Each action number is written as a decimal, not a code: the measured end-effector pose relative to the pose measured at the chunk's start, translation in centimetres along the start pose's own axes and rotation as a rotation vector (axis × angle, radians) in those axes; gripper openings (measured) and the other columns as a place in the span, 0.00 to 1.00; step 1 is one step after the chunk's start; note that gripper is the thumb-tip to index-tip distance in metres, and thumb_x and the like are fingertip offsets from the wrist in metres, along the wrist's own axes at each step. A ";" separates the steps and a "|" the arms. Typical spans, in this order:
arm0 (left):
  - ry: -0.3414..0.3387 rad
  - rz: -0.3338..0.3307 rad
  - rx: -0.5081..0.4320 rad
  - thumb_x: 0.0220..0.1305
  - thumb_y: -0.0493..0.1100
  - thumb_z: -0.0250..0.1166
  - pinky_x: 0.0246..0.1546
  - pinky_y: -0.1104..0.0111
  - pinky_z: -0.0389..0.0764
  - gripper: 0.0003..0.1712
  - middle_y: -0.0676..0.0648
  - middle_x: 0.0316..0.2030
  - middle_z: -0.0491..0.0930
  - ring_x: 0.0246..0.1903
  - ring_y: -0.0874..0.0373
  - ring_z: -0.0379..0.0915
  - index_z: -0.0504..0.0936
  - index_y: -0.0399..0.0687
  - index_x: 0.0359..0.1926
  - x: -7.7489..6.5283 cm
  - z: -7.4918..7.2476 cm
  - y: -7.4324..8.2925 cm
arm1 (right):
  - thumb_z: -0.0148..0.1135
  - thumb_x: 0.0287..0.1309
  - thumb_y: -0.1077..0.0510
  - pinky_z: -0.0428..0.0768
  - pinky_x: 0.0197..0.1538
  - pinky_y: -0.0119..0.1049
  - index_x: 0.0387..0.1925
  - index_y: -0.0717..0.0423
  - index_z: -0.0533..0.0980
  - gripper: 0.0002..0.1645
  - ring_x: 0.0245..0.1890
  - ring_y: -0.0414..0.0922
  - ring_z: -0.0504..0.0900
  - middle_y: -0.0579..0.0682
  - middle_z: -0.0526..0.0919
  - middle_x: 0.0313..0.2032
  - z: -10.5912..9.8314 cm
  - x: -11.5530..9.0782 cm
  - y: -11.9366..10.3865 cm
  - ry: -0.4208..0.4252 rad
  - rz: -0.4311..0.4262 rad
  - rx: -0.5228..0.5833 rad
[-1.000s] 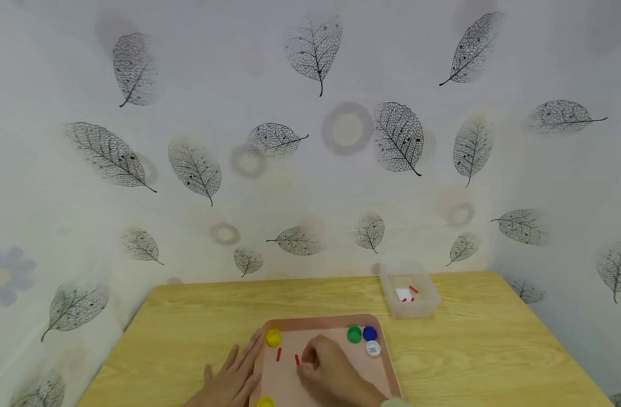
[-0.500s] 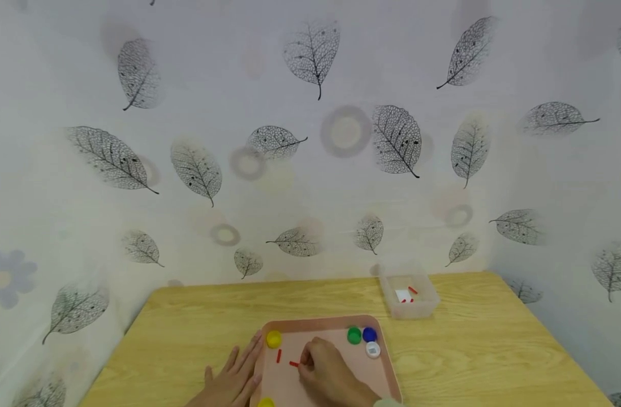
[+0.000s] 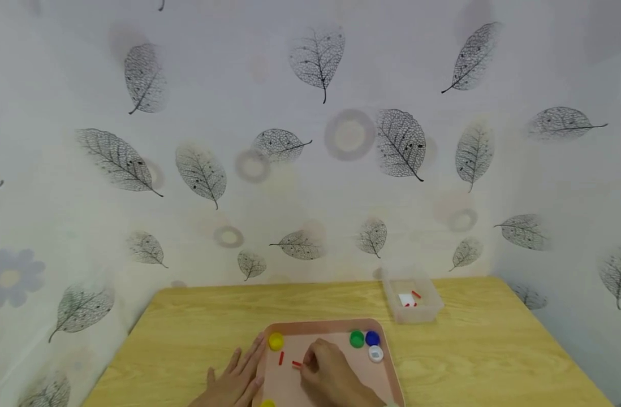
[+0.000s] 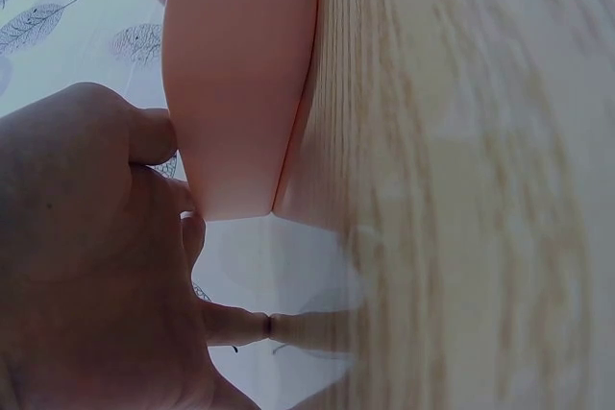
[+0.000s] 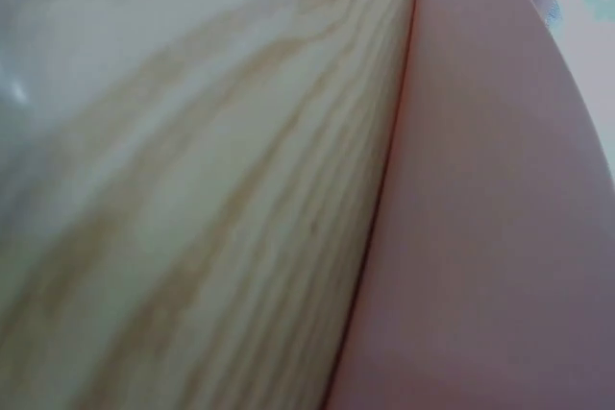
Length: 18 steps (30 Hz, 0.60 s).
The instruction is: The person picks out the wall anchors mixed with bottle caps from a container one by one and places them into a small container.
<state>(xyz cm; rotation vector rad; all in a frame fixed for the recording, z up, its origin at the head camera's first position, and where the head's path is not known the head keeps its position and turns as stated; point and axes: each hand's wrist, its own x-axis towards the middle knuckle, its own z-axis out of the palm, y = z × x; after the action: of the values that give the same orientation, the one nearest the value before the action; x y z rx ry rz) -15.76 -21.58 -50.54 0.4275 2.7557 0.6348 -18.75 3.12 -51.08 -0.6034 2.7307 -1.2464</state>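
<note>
A pink tray (image 3: 326,326) lies on the wooden table. My left hand (image 3: 231,381) rests at the tray's left side with straight, spread fingers; the left wrist view shows that hand (image 4: 91,256) touching the tray's outer wall (image 4: 240,74). Over the middle of the tray, my right hand (image 3: 331,373) has its fingers curled and pinches the right end of a short red stick (image 3: 296,364), which lies nearly crosswise. Left of it, a second red stick (image 3: 281,358) lies roughly upright in the view. The right fingertips are partly hidden by the hand.
Inside the tray are a yellow cap (image 3: 276,341) at the far left, another yellow cap (image 3: 267,404) at the near left, and green (image 3: 357,338), blue (image 3: 372,338) and white (image 3: 375,354) caps at the far right. Behind stands a clear box (image 3: 417,316) with red sticks and a white piece.
The red stick at my right fingertips has turned from nearly upright to nearly crosswise. My left hand has stayed at the tray's side. The view has shifted slightly.
</note>
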 end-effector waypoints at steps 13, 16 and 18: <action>0.005 0.012 -0.017 0.70 0.68 0.33 0.43 0.21 0.32 0.36 0.53 0.74 0.40 0.69 0.35 0.41 0.38 0.69 0.75 0.1 0.2 -0.3 | 0.65 0.54 0.60 0.75 0.31 0.28 0.28 0.48 0.75 0.06 0.28 0.33 0.72 0.37 0.73 0.26 -1.3 -0.2 -0.3 0.013 -0.027 0.097; 0.025 0.026 -0.007 0.71 0.67 0.33 0.41 0.20 0.35 0.36 0.56 0.74 0.38 0.68 0.34 0.44 0.37 0.69 0.75 0.1 0.2 -0.2 | 0.65 0.53 0.61 0.76 0.31 0.27 0.27 0.50 0.76 0.05 0.27 0.32 0.72 0.36 0.74 0.26 -1.8 -0.1 -0.4 0.063 -0.104 0.069; 0.025 0.026 -0.006 0.71 0.67 0.33 0.41 0.20 0.35 0.36 0.57 0.74 0.38 0.68 0.34 0.43 0.37 0.69 0.74 -0.1 0.2 -0.2 | 0.65 0.53 0.62 0.76 0.31 0.27 0.28 0.50 0.76 0.05 0.27 0.31 0.72 0.35 0.74 0.26 -2.0 -0.1 -0.4 0.084 -0.133 0.062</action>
<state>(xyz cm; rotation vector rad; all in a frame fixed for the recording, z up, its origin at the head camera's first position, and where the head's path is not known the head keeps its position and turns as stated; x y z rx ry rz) -15.68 -21.71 -50.74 0.4578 2.7750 0.6593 -19.00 4.34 -49.42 -0.7534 2.7462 -1.4111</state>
